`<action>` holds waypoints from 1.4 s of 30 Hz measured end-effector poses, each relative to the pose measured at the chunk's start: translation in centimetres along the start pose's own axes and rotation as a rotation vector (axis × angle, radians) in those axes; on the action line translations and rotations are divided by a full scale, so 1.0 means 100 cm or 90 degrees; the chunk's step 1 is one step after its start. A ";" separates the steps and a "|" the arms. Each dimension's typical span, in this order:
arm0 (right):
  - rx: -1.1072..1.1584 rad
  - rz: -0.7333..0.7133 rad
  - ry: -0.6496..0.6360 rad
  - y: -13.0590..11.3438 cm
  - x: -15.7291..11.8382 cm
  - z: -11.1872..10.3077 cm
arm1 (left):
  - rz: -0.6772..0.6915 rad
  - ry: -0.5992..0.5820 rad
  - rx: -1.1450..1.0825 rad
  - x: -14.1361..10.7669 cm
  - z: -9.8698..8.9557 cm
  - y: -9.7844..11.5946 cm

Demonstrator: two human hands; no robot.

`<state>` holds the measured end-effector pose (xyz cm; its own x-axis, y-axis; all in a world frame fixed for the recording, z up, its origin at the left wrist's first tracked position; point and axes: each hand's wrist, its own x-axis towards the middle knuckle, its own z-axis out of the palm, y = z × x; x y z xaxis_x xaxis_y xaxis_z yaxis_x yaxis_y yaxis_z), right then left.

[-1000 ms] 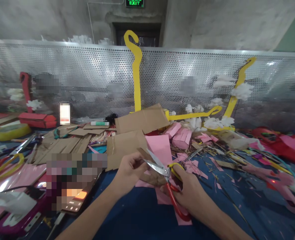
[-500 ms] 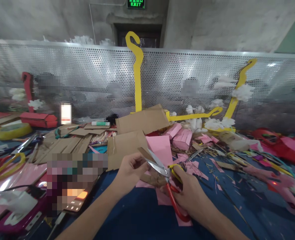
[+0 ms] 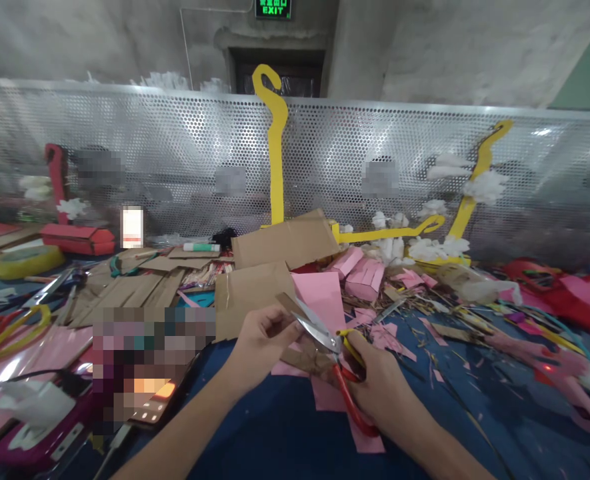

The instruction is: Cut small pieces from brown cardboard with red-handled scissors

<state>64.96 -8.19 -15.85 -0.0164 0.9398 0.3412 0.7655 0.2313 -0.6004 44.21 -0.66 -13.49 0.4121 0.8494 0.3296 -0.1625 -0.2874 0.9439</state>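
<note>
My right hand (image 3: 375,373) grips the red and yellow handles of a pair of scissors (image 3: 327,339), whose blades point up and left. Between the blades lies a narrow brown cardboard piece (image 3: 289,304). The fingertips of my left hand (image 3: 265,337) are pinched round the lower left part of that piece, beside the blade tips. Pink paper (image 3: 325,297) and a brown cardboard sheet (image 3: 252,290) lie behind my hands. More pink strips (image 3: 329,395) rest on the blue table below the scissors.
A second pair of scissors (image 3: 39,313), a tape roll (image 3: 25,262) and a phone (image 3: 149,410) are at left. A pink glue gun (image 3: 549,367) lies at right among scraps. Yellow hooked shapes (image 3: 276,160) stand before a perforated metal panel (image 3: 175,147).
The scissor blades have closed somewhat on the cardboard piece, and the red handle has moved closer to my right palm. My left hand has hardly moved.
</note>
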 end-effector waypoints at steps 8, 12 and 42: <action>-0.068 0.013 0.006 0.006 0.000 0.001 | 0.016 0.001 0.057 -0.001 -0.002 0.000; -0.069 0.005 0.015 0.010 0.000 0.002 | 0.016 0.003 0.063 -0.001 -0.001 0.003; 0.046 0.080 -0.006 0.000 0.001 -0.002 | 0.002 -0.052 -0.063 -0.002 0.002 0.005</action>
<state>65.10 -8.10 -15.67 0.0706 0.9646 0.2542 0.7140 0.1290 -0.6881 44.25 -1.08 -13.04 0.4829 0.8083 0.3368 -0.2496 -0.2416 0.9377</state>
